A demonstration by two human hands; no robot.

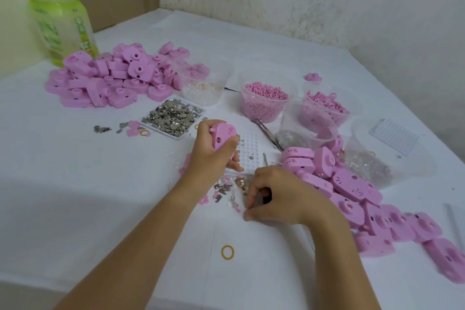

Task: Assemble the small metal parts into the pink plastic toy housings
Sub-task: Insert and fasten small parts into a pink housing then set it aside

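My left hand grips a pink plastic housing and holds it upright above the table. My right hand rests on the cloth with fingers curled, its fingertips pinching among a scatter of small metal and pink parts; whether a part is between them is hidden. A thin metal tool sticks up behind that hand. A white tray of small metal plates lies farther back. A white perforated board sits between the hands.
A pile of pink housings lies at the back left, another pile runs along the right. Clear tubs hold pink bits, clear pieces and metal parts. A green bottle stands far left. A yellow rubber band lies near me.
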